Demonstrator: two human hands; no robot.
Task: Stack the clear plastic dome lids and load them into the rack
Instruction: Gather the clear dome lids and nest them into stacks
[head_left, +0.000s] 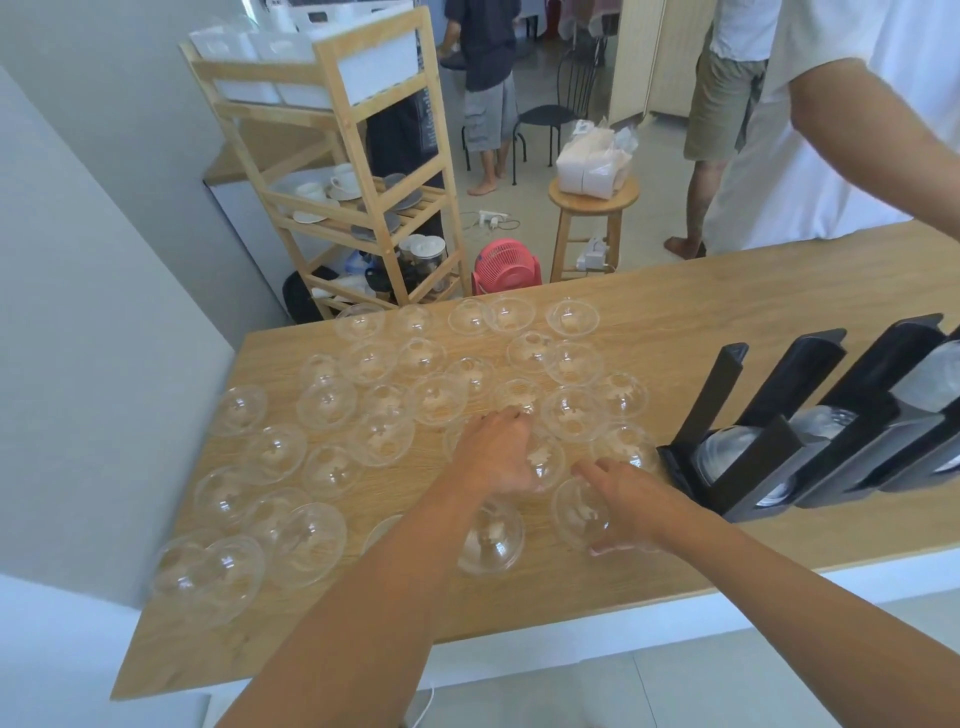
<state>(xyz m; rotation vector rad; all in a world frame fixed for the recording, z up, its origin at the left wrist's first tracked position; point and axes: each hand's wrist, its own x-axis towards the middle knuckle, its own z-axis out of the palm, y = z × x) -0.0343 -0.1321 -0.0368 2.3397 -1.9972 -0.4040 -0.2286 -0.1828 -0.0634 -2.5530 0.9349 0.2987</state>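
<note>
Several clear plastic dome lids (382, 439) lie spread over the wooden counter (727, 312). My left hand (496, 452) rests over a lid (545, 460) near the counter's middle, fingers curled around its top. My right hand (631, 506) grips another lid (576, 512) from the right side, thumb at its near edge. One more lid (491, 535) sits just below my left wrist. The black rack (779, 447) stands at the right, its slanted channels holding stacked lids (727, 452).
A person in a white shirt leans an arm (872, 140) over the counter's far right. Beyond the counter stand a wooden shelf unit (353, 171), a pink fan (506, 265), a stool (592, 218) and two more people. A grey wall (104, 312) borders the left.
</note>
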